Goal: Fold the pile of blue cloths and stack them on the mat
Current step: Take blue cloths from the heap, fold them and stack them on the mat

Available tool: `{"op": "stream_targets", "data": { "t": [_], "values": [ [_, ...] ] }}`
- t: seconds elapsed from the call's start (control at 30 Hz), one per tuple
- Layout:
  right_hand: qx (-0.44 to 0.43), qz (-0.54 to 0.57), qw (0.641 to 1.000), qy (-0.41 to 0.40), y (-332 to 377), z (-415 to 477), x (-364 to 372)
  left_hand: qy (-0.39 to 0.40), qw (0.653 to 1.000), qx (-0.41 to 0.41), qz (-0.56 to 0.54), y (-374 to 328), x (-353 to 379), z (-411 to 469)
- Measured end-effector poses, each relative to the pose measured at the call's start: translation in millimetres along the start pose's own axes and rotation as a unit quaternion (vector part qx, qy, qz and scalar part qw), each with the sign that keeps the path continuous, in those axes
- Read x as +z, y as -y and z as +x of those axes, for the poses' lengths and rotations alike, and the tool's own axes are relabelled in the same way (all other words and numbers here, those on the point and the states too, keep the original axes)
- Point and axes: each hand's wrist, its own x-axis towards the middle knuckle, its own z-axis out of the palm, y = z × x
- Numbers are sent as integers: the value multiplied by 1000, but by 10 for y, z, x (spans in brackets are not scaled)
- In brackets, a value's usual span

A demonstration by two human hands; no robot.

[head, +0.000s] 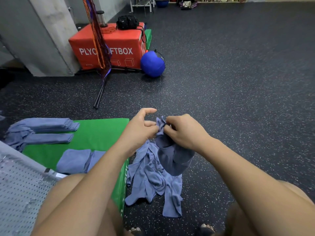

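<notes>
Both my hands, left (141, 128) and right (183, 132), pinch the bunched top edge of one cloth (172, 155) hanging limp over the floor pile (153, 183) beside the mat (95, 133): light, soft, floppy, best taken by its corners.

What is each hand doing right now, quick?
Left hand: pinching the top edge of a blue cloth.
Right hand: gripping the same cloth, held up over the pile.
</notes>
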Motion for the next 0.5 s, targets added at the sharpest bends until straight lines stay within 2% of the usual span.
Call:
{"op": "stream_targets", "data": {
  "t": [0.17, 0.23, 0.37, 0.43, 0.5],
  "values": [
    [14, 44, 999, 20, 46, -21, -29, -96, 994, 38, 26, 13, 47, -8],
    [16, 64, 998, 14, 53, -25, -19, -88, 995, 36, -12, -2, 77, -23],
    [40, 112, 992, -34, 6, -11, -28, -21, 994, 41, -97, -19, 90, -55],
    [44, 133, 988, -58, -15, -10, -51, -30, 992, 49, -117, -29, 85, -56],
    [40, 140, 987, -75, -17, -12, -54, -71, 990, 55, -109, -45, 77, -44]
  ]
}}
